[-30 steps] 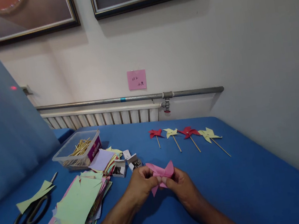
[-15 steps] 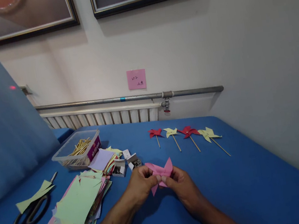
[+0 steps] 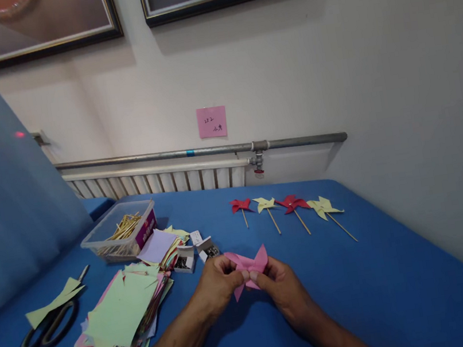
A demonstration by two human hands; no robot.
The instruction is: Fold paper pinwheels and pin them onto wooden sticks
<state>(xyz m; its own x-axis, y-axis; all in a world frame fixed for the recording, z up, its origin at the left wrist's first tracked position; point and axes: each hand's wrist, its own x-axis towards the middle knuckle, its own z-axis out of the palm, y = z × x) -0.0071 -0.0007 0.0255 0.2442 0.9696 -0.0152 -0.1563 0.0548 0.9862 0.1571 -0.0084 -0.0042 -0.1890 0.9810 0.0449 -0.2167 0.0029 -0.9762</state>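
Note:
A pink paper pinwheel (image 3: pixel 249 263) with folded blades is held between both hands above the blue table. My left hand (image 3: pixel 220 285) pinches it from the left, the thumb pressed near its centre. From the right, my right hand (image 3: pixel 284 289) grips it too, with its thumb beside the left one. The fingers behind the paper are mostly hidden, and I cannot tell whether a pin is at the centre. Just beyond my left hand stand two small open boxes of metal pins (image 3: pixel 210 252).
Finished red and yellow pinwheels on sticks (image 3: pixel 292 204) lie at the back right. To the left are a paper stack (image 3: pixel 121 311), black-handled scissors (image 3: pixel 50 328) under pale green paper strips, and a clear plastic tub (image 3: pixel 120 230) of wooden sticks. A radiator (image 3: pixel 163 182) runs behind the table (image 3: pixel 388 289).

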